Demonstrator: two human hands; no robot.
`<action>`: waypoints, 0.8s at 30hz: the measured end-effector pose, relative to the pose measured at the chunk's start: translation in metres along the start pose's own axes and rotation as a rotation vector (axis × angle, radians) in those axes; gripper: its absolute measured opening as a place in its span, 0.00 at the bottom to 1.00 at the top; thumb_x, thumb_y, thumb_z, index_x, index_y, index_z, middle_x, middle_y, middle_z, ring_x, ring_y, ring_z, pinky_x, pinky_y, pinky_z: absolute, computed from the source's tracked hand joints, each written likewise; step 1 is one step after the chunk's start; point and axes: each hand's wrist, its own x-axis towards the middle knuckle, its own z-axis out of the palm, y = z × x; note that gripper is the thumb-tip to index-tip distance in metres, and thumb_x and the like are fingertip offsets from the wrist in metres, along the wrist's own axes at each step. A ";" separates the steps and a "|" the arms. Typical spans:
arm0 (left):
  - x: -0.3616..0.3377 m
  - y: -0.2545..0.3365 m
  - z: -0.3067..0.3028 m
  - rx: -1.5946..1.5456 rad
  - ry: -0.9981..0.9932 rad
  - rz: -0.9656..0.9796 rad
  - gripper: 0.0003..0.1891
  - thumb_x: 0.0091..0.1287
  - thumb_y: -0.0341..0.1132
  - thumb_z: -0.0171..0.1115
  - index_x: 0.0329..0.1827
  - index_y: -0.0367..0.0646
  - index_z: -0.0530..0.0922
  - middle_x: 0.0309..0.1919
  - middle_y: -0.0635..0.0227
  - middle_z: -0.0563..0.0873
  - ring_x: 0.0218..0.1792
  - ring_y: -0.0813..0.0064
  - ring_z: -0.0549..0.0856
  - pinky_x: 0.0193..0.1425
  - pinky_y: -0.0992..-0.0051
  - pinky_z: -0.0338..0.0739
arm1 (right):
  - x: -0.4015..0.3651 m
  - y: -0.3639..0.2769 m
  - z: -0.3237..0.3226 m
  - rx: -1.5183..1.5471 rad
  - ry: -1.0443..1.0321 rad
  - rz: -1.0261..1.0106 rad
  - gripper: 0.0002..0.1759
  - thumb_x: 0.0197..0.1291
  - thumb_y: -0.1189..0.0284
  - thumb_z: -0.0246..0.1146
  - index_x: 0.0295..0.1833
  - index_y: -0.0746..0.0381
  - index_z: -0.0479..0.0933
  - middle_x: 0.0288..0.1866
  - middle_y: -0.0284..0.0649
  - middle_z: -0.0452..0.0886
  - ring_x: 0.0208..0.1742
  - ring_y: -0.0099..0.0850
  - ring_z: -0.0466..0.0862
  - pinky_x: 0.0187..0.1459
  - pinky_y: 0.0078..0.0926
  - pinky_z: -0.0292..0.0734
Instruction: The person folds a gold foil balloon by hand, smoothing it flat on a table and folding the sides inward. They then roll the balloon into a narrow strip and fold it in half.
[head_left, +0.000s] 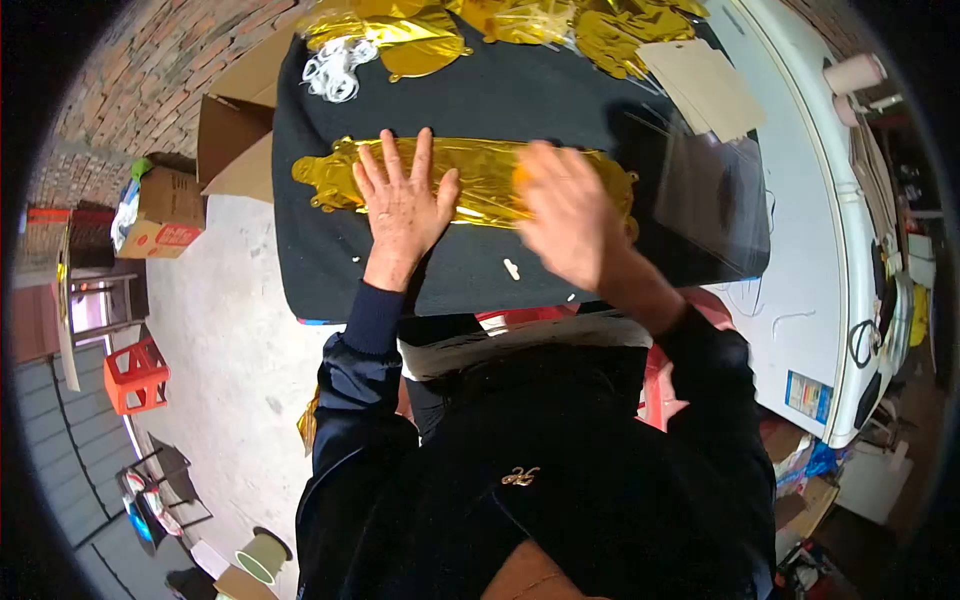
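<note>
A long strip of shiny gold foil (475,165), apparently a flattened foil balloon with small tabs at its ends, lies across the black-covered table (440,270). My left hand (405,195) rests flat on its left part, fingers spread and holding nothing. Over the right part is my right hand (570,210), smeared by motion with its fingers bent downward. A small orange patch (521,178) shows at the edge of those fingers; whether I hold it cannot be made out.
More gold foil pieces (430,50) lie along the table's far edge, beside a bundle of white string (340,68). Beige card sheets (705,88) and clear plastic sheets (705,205) are at the right. A white freezer-like surface (800,210) adjoins the table; cardboard boxes (165,215) stand left.
</note>
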 end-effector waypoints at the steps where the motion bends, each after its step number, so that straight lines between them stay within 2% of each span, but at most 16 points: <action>1: 0.000 -0.001 0.000 0.001 -0.002 0.001 0.37 0.74 0.62 0.54 0.83 0.58 0.68 0.80 0.36 0.64 0.78 0.23 0.59 0.80 0.31 0.51 | 0.012 -0.013 0.019 0.004 0.044 -0.035 0.31 0.66 0.58 0.67 0.64 0.73 0.78 0.78 0.57 0.70 0.84 0.46 0.63 0.84 0.51 0.51; 3: -0.003 -0.007 0.002 0.048 -0.059 0.042 0.39 0.74 0.63 0.53 0.86 0.60 0.62 0.81 0.38 0.61 0.79 0.24 0.58 0.81 0.32 0.51 | 0.040 -0.028 0.066 0.106 0.064 -0.010 0.41 0.71 0.50 0.62 0.78 0.69 0.68 0.85 0.54 0.61 0.88 0.44 0.56 0.86 0.50 0.43; 5: -0.003 -0.007 0.002 0.020 -0.054 0.041 0.40 0.74 0.63 0.53 0.87 0.60 0.60 0.82 0.38 0.59 0.79 0.25 0.58 0.80 0.32 0.51 | 0.054 -0.026 0.087 0.195 -0.034 0.036 0.46 0.74 0.44 0.56 0.85 0.64 0.56 0.89 0.49 0.55 0.90 0.42 0.50 0.87 0.50 0.36; 6: -0.003 -0.008 0.002 0.028 -0.039 0.045 0.38 0.75 0.63 0.51 0.86 0.59 0.62 0.82 0.38 0.61 0.79 0.25 0.59 0.81 0.32 0.51 | 0.054 -0.020 0.085 0.144 -0.116 0.070 0.49 0.74 0.42 0.54 0.87 0.64 0.53 0.89 0.49 0.54 0.90 0.41 0.49 0.87 0.50 0.35; 7: -0.002 -0.005 0.002 0.026 -0.040 0.033 0.38 0.75 0.63 0.51 0.86 0.59 0.63 0.81 0.38 0.61 0.79 0.25 0.59 0.81 0.33 0.51 | 0.049 -0.009 0.087 0.078 -0.193 0.074 0.49 0.77 0.37 0.43 0.88 0.62 0.51 0.90 0.49 0.49 0.91 0.40 0.44 0.87 0.49 0.29; 9: -0.001 -0.002 -0.001 0.026 -0.046 0.002 0.37 0.76 0.63 0.50 0.85 0.58 0.65 0.81 0.37 0.62 0.79 0.25 0.59 0.81 0.33 0.51 | 0.027 0.012 0.079 -0.086 -0.188 0.111 0.49 0.77 0.36 0.40 0.88 0.63 0.50 0.91 0.47 0.49 0.91 0.39 0.44 0.87 0.49 0.29; 10: 0.000 0.000 -0.003 0.028 -0.035 0.004 0.36 0.76 0.63 0.50 0.84 0.57 0.67 0.80 0.37 0.64 0.78 0.24 0.60 0.80 0.33 0.51 | 0.016 0.023 0.071 -0.106 -0.201 0.142 0.50 0.77 0.35 0.41 0.87 0.63 0.50 0.91 0.47 0.48 0.91 0.39 0.44 0.87 0.49 0.30; 11: -0.001 0.000 -0.003 0.033 -0.038 0.007 0.36 0.76 0.63 0.50 0.84 0.57 0.67 0.80 0.37 0.64 0.78 0.24 0.60 0.80 0.33 0.52 | 0.006 0.031 0.064 -0.068 -0.209 0.210 0.50 0.76 0.38 0.49 0.86 0.66 0.53 0.90 0.50 0.50 0.91 0.42 0.47 0.87 0.50 0.35; 13: 0.000 -0.001 -0.004 0.049 -0.036 0.014 0.36 0.76 0.62 0.50 0.84 0.57 0.67 0.80 0.36 0.64 0.78 0.24 0.61 0.80 0.33 0.52 | -0.016 0.049 0.057 -0.083 -0.121 0.221 0.49 0.73 0.43 0.58 0.84 0.69 0.58 0.88 0.53 0.55 0.89 0.44 0.52 0.85 0.50 0.40; 16: 0.001 0.000 -0.005 0.037 -0.029 0.016 0.37 0.76 0.63 0.51 0.83 0.56 0.68 0.79 0.36 0.65 0.77 0.23 0.61 0.80 0.33 0.53 | -0.040 0.058 0.047 -0.105 0.008 0.194 0.46 0.71 0.47 0.62 0.81 0.70 0.62 0.85 0.53 0.61 0.87 0.45 0.57 0.84 0.50 0.44; 18: 0.001 -0.001 -0.004 0.025 -0.015 0.024 0.37 0.75 0.63 0.52 0.83 0.55 0.68 0.78 0.35 0.66 0.77 0.23 0.61 0.79 0.33 0.54 | -0.044 0.057 0.046 -0.148 -0.010 0.215 0.45 0.72 0.47 0.62 0.80 0.69 0.63 0.84 0.53 0.63 0.86 0.45 0.58 0.84 0.50 0.45; 22: 0.008 0.002 -0.018 0.064 0.025 0.093 0.37 0.76 0.60 0.54 0.85 0.57 0.64 0.83 0.52 0.62 0.84 0.43 0.55 0.82 0.32 0.45 | -0.044 0.053 0.048 -0.206 -0.025 0.249 0.44 0.73 0.48 0.61 0.81 0.69 0.63 0.84 0.53 0.63 0.86 0.44 0.59 0.84 0.51 0.47; 24: 0.011 0.009 -0.026 0.029 0.052 0.162 0.36 0.76 0.55 0.56 0.85 0.56 0.63 0.84 0.54 0.61 0.84 0.43 0.55 0.84 0.37 0.45 | -0.047 0.051 0.052 -0.227 -0.020 0.256 0.45 0.72 0.48 0.61 0.81 0.70 0.63 0.84 0.54 0.63 0.85 0.46 0.59 0.83 0.55 0.49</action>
